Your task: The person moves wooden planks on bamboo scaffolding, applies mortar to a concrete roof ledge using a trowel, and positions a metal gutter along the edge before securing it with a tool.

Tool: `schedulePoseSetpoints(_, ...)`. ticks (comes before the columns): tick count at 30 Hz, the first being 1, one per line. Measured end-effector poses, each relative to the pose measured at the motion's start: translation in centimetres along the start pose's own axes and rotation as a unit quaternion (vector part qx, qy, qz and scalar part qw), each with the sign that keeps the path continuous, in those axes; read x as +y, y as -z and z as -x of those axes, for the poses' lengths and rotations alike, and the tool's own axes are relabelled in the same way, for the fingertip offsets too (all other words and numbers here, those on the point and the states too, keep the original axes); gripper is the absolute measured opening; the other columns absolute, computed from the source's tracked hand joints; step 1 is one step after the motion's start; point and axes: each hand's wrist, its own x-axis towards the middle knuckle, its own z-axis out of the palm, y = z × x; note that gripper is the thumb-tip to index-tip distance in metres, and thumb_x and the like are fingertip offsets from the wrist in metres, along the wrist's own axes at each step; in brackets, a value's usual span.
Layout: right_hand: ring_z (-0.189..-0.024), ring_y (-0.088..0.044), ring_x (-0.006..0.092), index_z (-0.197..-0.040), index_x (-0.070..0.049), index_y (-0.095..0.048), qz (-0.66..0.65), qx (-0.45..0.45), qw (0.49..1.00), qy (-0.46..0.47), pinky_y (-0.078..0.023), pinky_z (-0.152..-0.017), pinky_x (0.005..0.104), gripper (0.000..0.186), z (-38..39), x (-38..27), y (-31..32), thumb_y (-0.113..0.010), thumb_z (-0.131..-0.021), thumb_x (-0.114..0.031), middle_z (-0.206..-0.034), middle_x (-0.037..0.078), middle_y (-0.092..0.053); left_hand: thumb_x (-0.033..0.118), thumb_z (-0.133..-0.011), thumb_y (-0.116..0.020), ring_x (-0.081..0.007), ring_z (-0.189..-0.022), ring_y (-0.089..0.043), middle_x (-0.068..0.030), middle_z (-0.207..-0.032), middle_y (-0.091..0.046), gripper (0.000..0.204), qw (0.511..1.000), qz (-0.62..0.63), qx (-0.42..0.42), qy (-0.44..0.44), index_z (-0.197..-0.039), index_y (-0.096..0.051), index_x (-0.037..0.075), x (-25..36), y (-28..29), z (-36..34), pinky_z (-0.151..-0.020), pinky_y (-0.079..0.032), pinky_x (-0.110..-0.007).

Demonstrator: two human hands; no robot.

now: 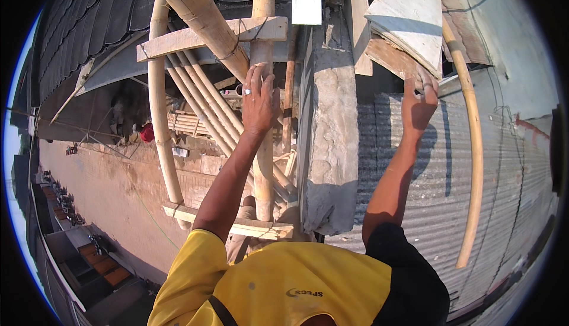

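Note:
My left hand (259,96) has its fingers curled over a thick upright bamboo pole (263,172) of a scaffold, just below a pale crosspiece (207,34) tied to the bamboo. A slanting bamboo pole (195,9) meets that pole beside my fingers. My right hand (419,98) is closed on the lower edge of a weathered wooden board (388,56), which has a white panel (403,15) lying over it. Between my hands runs a rough concrete wall top (329,142).
Dark roofing sheets (83,36) cover the upper left. Far below are paving (101,201) and parked motorbikes (59,198). A lower wooden crosspiece (231,222) is near my body. Corrugated sheeting (403,196) lies below the right side, past a loose long bamboo (471,166).

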Motion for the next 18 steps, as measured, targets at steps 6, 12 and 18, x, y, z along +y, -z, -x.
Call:
schedulePoseSetpoints(6, -0.112, -0.056, 0.0386, -0.131, 0.001, -0.052, 0.376, -0.168, 0.891, -0.191, -0.044, -0.096, 0.0475, 0.055, 20.8, 2.1, -1.4, -0.055, -0.094, -0.04, -0.122, 0.022, -0.056, 0.01, -0.084, -0.068, -0.0419, -0.124, -0.046, -0.0196, -0.135, -0.045, 0.038, 0.998, 0.039, -0.039, -0.006, -0.117, -0.051, 0.002, 0.8, 0.0, 0.2, -0.095, -0.047, -0.047)
schedulePoseSetpoints(12, -0.118, -0.052, 0.0465, -0.132, 0.008, -0.045, 0.168, -0.253, 0.874, -0.378, -0.043, -0.099, 0.0508, 0.065, 22.7, 4.8, -2.8, -0.046, -0.096, -0.046, -0.128, 0.033, -0.052, 0.033, -0.095, -0.061, -0.0314, -0.119, -0.053, -0.0186, -0.132, -0.047, 0.058, 0.815, 0.475, -0.089, 0.321, -0.139, -0.036, 0.005, 7.2, -5.4, -3.3, -0.093, -0.05, -0.042)
schedulePoseSetpoints(18, -0.12, -0.052, 0.0462, -0.132, 0.009, -0.045, 0.172, -0.225, 0.891, -0.353, -0.043, -0.099, 0.0497, 0.063, 23.2, 4.9, -3.2, -0.046, -0.097, -0.044, -0.129, 0.033, -0.051, 0.047, -0.095, -0.057, -0.028, -0.126, -0.048, -0.0131, -0.145, -0.038, 0.073, 0.431, 0.759, 0.109, 0.476, -0.148, -0.024, 0.009, 2.7, -14.0, -9.7, -0.104, -0.04, -0.042)
